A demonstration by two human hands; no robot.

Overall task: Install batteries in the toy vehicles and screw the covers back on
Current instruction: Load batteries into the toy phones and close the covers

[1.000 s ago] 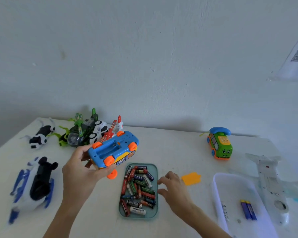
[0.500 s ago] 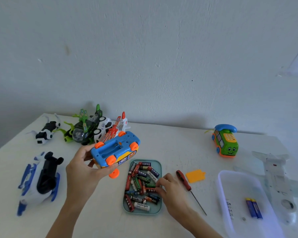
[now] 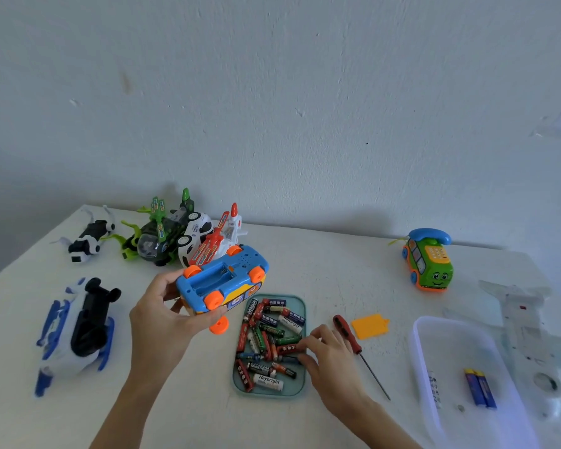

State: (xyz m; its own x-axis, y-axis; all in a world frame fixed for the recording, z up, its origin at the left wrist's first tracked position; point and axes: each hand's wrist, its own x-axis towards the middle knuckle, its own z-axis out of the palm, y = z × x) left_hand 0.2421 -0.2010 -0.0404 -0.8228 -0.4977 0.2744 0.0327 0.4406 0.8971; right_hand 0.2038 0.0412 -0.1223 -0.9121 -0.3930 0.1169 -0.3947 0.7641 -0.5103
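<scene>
Batteries being picked, compartment still empty.
Left hand is gripping the upturned blue car; right hand fingers are pinching a battery in the tray; cover awaiting screwing.

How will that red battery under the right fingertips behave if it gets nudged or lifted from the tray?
The red battery is a smooth cylinder, so it will probably roll or slip under the right hand. It lies across other batteries heaped in the teal tray, so lifting it may shift neighbours. It looks rigid and likely dense for its size.
</scene>
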